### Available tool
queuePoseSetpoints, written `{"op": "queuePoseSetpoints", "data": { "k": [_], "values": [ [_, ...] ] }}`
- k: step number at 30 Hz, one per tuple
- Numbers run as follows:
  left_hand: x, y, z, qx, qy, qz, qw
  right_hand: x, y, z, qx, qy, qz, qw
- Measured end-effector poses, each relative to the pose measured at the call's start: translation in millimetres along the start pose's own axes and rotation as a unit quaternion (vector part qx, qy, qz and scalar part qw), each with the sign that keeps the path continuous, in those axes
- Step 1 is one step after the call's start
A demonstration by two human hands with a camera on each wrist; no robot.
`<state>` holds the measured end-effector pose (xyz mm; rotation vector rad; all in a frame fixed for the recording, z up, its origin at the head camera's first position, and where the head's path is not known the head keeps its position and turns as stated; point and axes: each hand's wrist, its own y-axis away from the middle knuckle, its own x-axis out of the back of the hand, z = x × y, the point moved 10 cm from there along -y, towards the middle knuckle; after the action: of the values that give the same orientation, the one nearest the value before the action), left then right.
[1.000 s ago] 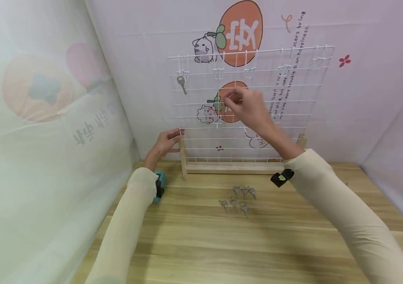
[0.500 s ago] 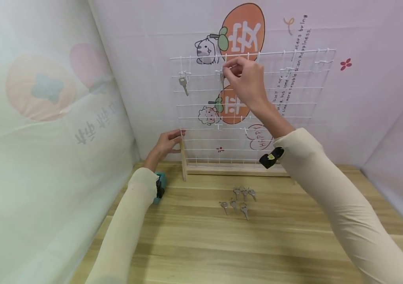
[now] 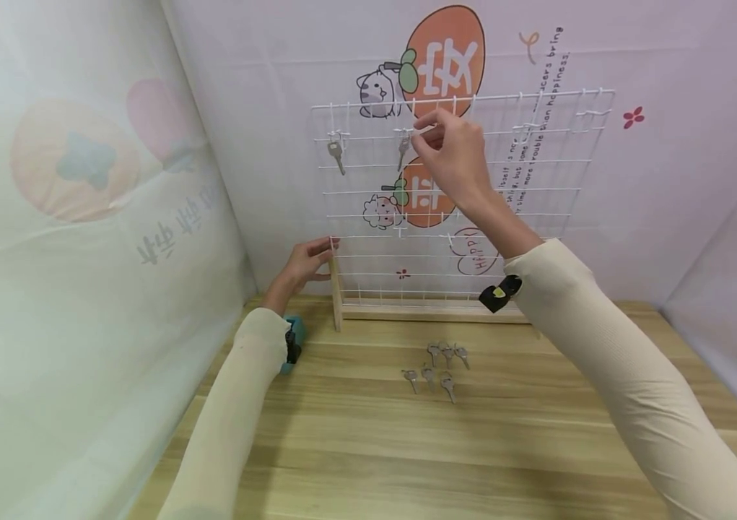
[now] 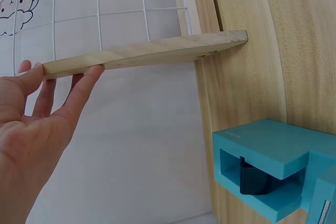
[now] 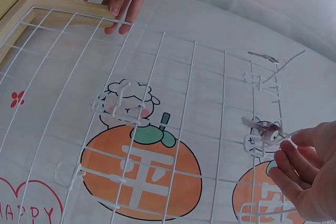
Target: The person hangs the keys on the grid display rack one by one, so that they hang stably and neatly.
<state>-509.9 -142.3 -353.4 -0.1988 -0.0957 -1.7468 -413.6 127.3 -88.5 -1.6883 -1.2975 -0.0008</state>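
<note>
My left hand [image 3: 306, 261] grips the wooden side post [image 4: 152, 51] of a white wire grid rack [image 3: 449, 236], thumb on one face and fingers on the other. A silver key [image 3: 403, 150] hangs from a white hook in the grid's upper part. Just right of that key is my right hand [image 3: 455, 155], its thumb and index finger slightly apart beside the hook. In the right wrist view, the fingertips of the right hand [image 5: 310, 171] are close to the hook's end and the key [image 5: 269, 132]. Another key [image 3: 336, 155] hangs on the hook farther left.
Several loose keys [image 3: 447, 386] lie on the wooden table [image 3: 368, 448] before the rack. More white hooks [image 3: 525, 131] are fixed along the grid. A teal tape dispenser [image 4: 262, 150] stands by the left forearm. Printed cloth [image 3: 277, 144] hangs behind the rack.
My right hand rose with a key to the upper hook, then its fingertips parted and drew slightly right. The key now hangs there. My left hand stayed on the post.
</note>
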Motion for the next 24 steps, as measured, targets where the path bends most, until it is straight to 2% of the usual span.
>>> {"op": "queuePoseSetpoints", "data": {
  "k": [8,14,24],
  "values": [
    [-3.2,1.8,2.2,-0.009,-0.003,-0.012,0.9999,10.4,16,4,0.023,-0.009,-0.005,1.0],
    [-2.1,3.1,2.9,-0.006,-0.01,-0.012,0.9999,14.3,33,7,0.044,-0.004,-0.028,0.999],
    [-2.5,1.5,1.9,0.001,-0.006,-0.009,0.9999,13.2,67,33,0.047,0.001,-0.078,0.996]
  ]
}}
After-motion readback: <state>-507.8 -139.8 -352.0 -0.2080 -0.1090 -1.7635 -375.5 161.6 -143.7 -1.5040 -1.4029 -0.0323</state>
